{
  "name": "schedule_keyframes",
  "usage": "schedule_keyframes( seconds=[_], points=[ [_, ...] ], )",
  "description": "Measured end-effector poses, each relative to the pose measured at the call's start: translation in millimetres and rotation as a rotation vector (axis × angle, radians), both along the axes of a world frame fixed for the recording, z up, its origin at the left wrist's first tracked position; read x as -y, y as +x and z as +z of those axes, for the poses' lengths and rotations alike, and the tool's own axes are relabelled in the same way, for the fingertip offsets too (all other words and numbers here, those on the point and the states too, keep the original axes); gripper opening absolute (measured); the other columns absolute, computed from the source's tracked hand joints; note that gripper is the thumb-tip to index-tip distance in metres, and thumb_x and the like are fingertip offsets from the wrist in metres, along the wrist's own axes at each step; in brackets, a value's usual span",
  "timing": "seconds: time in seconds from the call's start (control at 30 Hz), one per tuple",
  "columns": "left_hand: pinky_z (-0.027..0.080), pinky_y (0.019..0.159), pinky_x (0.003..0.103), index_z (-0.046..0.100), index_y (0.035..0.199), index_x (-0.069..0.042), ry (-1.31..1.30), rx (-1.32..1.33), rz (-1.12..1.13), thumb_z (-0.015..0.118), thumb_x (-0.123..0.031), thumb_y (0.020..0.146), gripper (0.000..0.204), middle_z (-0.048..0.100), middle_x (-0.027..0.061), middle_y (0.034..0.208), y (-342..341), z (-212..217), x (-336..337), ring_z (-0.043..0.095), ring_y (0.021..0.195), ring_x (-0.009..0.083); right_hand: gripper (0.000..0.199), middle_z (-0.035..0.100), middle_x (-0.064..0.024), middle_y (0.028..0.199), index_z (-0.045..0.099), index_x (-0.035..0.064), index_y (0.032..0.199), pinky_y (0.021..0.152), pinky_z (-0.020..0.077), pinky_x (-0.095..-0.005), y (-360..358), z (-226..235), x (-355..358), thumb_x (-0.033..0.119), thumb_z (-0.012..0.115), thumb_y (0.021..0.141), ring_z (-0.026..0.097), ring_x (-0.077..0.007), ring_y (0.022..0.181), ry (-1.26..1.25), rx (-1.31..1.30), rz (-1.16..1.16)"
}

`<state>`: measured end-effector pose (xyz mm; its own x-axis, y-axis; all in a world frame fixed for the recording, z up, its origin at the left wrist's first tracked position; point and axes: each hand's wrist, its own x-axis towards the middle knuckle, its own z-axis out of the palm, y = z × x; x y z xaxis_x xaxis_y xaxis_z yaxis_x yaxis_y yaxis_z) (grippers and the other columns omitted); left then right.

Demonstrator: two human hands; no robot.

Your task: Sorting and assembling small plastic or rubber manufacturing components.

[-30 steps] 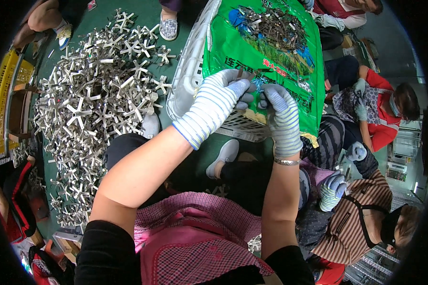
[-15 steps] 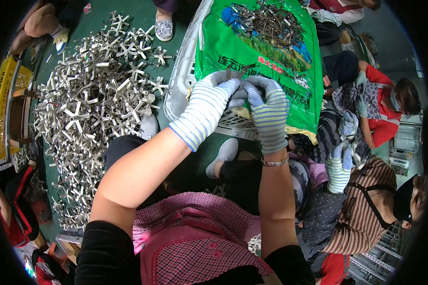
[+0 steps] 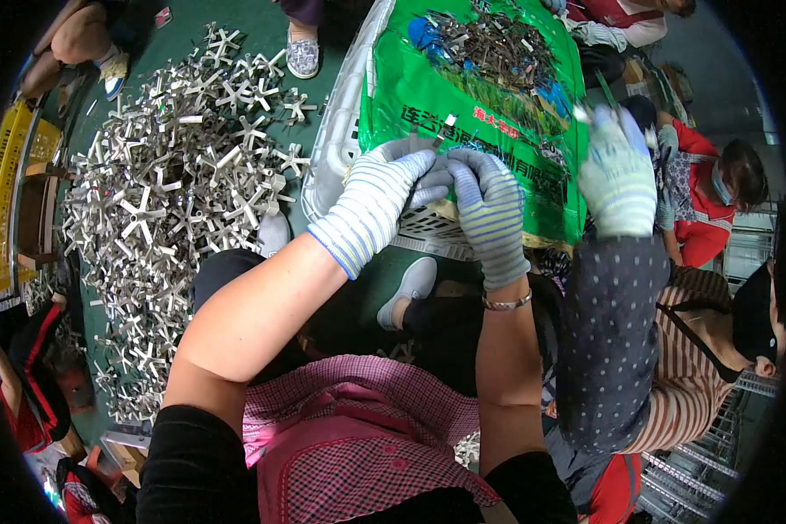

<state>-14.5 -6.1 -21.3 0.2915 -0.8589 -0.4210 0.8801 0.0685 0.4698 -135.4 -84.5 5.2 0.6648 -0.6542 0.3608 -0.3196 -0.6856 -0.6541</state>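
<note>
My left hand (image 3: pixel 380 201) and my right hand (image 3: pixel 489 210), both in striped knit gloves, meet fingertip to fingertip over the near edge of a green sack (image 3: pixel 498 131). A small metal piece (image 3: pixel 444 129) sticks up between their fingertips, and both hands pinch it. Loose thin metal strips (image 3: pixel 489 44) lie heaped on the far part of the sack. The sack lies over a white plastic basket (image 3: pixel 341 131).
A big pile of silvery cross-shaped metal parts (image 3: pixel 175 183) covers the green floor on the left, beside yellow crates (image 3: pixel 9 201). A co-worker's gloved hand (image 3: pixel 618 175) on a dotted sleeve reaches onto the sack at the right. Other people sit around.
The co-worker's arm in the dotted sleeve has come in from the right onto the sack. My hands have stayed together at the sack's near edge.
</note>
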Motion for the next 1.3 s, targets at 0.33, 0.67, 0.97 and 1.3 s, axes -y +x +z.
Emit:
schedule_keyframes(
  seconds=[0.33, 0.67, 0.97, 1.3],
  points=[
    [0.057, 0.069, 0.035, 0.054, 0.112, -0.002, 0.056, 0.064, 0.03, 0.057, -0.006, 0.088, 0.024, 0.063, 0.0106, 0.096, -0.2, 12.0, -6.2, 0.064, 0.078, 0.0224, 0.028, 0.056, -0.0124, 0.12, 0.057, 0.0049, 0.117, 0.093, 0.0438, -0.0357, -14.3, -29.6, 8.7, 0.017, 0.05, 0.093, 0.055, -0.0236, 0.108, 0.356, -0.097, 0.086],
    [0.055, 0.073, 0.035, 0.052, 0.116, 0.0, 0.032, 0.216, 0.035, 0.058, -0.01, 0.089, 0.029, 0.062, 0.012, 0.101, -14.3, 27.3, -3.7, 0.063, 0.084, 0.0225, 0.032, 0.057, -0.0103, 0.116, 0.051, 0.004, 0.122, 0.094, 0.0428, -0.0345, -34.9, -43.2, 23.7, 0.013, 0.052, 0.092, 0.055, -0.0218, 0.106, 0.091, -0.094, -0.027],
    [0.052, 0.065, 0.026, 0.053, 0.111, 0.001, -0.025, 0.184, -0.074, 0.053, -0.009, 0.092, 0.022, 0.061, 0.0077, 0.094, -8.7, 0.8, -4.4, 0.061, 0.078, 0.015, 0.038, 0.062, -0.0061, 0.097, 0.05, -0.0014, 0.12, 0.085, 0.0463, -0.0269, 2.6, 1.4, -6.6, 0.001, 0.061, 0.084, 0.058, -0.0129, 0.09, 0.624, 0.363, -0.1],
    [0.047, 0.056, 0.02, 0.056, 0.109, 0.002, 0.039, 0.316, -0.024, 0.056, -0.007, 0.09, 0.021, 0.063, 0.0057, 0.085, -16.2, 9.4, -2.3, 0.058, 0.067, 0.0089, 0.04, 0.062, -0.0059, 0.092, 0.049, -0.0056, 0.119, 0.078, 0.0485, -0.0213, 9.7, 4.5, -9.6, -0.004, 0.062, 0.081, 0.058, -0.0087, 0.082, 0.652, 0.39, -0.176]
  ],
)
